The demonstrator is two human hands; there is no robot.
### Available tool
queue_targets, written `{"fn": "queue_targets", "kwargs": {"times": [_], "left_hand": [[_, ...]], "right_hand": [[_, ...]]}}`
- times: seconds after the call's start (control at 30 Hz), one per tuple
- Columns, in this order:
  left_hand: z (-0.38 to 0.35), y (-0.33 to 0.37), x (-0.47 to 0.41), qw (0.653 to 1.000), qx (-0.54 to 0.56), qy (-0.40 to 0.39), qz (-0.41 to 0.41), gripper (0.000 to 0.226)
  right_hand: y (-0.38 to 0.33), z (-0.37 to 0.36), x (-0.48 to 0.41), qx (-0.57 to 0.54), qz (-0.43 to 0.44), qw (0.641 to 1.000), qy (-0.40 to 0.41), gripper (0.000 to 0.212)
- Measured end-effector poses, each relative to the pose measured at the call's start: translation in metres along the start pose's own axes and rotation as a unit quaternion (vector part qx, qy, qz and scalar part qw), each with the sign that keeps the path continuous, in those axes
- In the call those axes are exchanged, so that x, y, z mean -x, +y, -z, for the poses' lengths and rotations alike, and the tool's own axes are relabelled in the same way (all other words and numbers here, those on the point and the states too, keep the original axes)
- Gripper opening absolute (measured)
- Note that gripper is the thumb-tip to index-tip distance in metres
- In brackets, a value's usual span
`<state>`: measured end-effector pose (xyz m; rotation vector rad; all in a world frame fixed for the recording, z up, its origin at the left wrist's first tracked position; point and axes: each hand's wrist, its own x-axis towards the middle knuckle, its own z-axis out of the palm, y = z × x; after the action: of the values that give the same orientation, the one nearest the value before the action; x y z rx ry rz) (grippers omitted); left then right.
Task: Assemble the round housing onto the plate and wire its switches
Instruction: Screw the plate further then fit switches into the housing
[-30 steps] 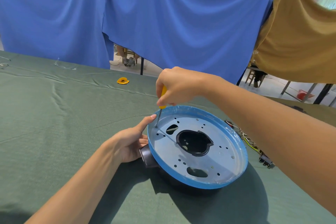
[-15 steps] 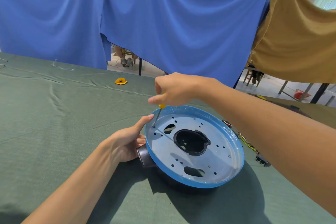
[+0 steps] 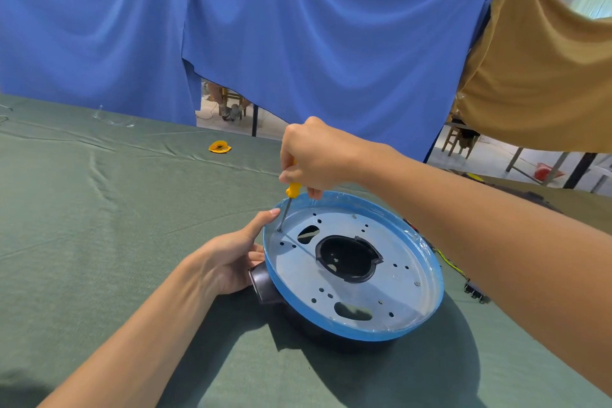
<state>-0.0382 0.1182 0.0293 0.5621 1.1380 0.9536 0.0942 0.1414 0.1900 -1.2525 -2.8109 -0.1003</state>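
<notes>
A round plate (image 3: 397, 295) with a blue rim and several holes lies on top of the dark round housing (image 3: 265, 285), whose short spout sticks out to the left. My right hand (image 3: 314, 156) grips a yellow-handled screwdriver (image 3: 291, 190), tip set on a screw at the plate's left edge. My left hand (image 3: 231, 258) holds the housing's left side, thumb up against the plate's rim. Wires with switches (image 3: 472, 288) lie on the table right of the plate, partly hidden by my right arm.
The green cloth-covered table (image 3: 99, 242) stretches left and far. A small yellow piece (image 3: 219, 146) lies near its far edge, a clear plastic bit (image 3: 112, 119) further left. Blue and tan curtains hang behind the table.
My right hand has turned on the screwdriver's handle, fingers shifting their hold. The tip stays on the same screw. My left hand and the plate have not moved.
</notes>
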Motion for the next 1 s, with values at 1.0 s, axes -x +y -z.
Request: {"fn": "queue_targets", "kwargs": {"times": [1.0], "left_hand": [[0.003, 0.000, -0.009, 1.000, -0.018, -0.013, 0.001, 0.077]], "right_hand": [[-0.015, -0.002, -0.020, 0.180, -0.027, 0.978, -0.107, 0.027]]}}
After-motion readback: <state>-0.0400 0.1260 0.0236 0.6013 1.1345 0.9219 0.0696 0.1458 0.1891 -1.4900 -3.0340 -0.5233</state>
